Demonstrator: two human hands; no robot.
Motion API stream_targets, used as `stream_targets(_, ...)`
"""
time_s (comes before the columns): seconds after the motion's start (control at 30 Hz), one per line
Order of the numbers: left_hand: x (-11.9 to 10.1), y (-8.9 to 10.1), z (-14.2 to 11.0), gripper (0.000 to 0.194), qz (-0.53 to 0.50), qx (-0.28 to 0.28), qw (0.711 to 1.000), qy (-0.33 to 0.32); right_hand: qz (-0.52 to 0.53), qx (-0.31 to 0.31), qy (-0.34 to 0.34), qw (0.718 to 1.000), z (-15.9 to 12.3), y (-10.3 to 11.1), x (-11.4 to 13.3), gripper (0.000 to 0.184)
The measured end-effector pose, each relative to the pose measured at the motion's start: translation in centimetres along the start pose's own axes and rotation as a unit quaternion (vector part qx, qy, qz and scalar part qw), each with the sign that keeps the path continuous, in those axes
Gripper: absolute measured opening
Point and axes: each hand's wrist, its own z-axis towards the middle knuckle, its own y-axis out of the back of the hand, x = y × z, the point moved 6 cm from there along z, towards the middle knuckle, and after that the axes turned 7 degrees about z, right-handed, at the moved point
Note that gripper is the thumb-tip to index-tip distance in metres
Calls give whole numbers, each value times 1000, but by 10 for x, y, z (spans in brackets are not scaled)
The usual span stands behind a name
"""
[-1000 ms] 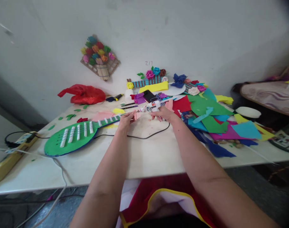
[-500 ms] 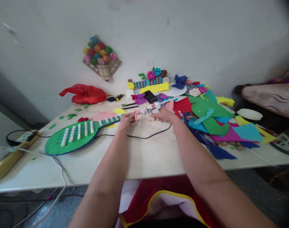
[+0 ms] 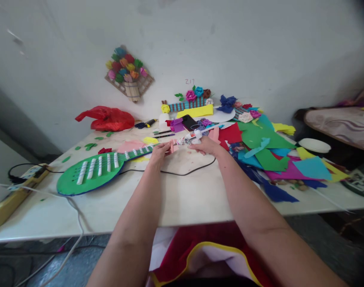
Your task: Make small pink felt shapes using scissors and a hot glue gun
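Observation:
My left hand (image 3: pixel 160 152) is closed on a small pink paper piece (image 3: pixel 173 146), near the neck end of a green paper guitar (image 3: pixel 92 173) with white strips across it. In my right hand (image 3: pixel 208 146) is a white glue gun (image 3: pixel 196 134), its nozzle pointing left at the pink paper. A glue stick appears to stick out of its back end, up to the right. Whether the nozzle touches the paper is too small to tell. A black cord (image 3: pixel 182 173) loops over the table below both hands.
Coloured paper sheets (image 3: pixel 265 139) cover the table's right side. Behind my hands lie a phone (image 3: pixel 189 122), pens (image 3: pixel 164 136) and scissors (image 3: pixel 142 124). A red plastic bag (image 3: pixel 110 118) sits at the back left, a power strip (image 3: pixel 18 195) at the left edge.
Both hands stay in almost the same place. The right fingers look drawn slightly closer around the glue gun. The whole view has shifted very slightly.

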Motion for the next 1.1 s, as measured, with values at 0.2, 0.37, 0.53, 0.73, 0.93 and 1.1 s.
stream_targets(0.2, 0, -2, -1, 42, 9, 25, 1000, -6, -2, -10, 4, 1000, 1, 1, -3, 32)
stream_targets(0.37, 1, -2, 1, 42, 15, 36, 999, -5, -20, -19, 10, 1000, 0, 2, 1, 34)
stream_targets(0.53, 3, -3, 2, 37, 17, 44, 999, -5, -15, -30, 14, 999, -2, 4, 3, 35)
stream_targets(0.73, 4, -3, 2, 36, 15, 42, 999, 6, 4, -59, 8, 998, -3, 6, 4, 32)
stream_targets(0.93, 5, -1, 3, 35, 13, 42, 999, 5, 32, -52, 14, 998, -7, 6, 13, 32)
stream_targets(1.1, 4, -2, 2, 35, 17, 47, 999, 0, 44, -40, 21, 998, -5, 5, 9, 33)
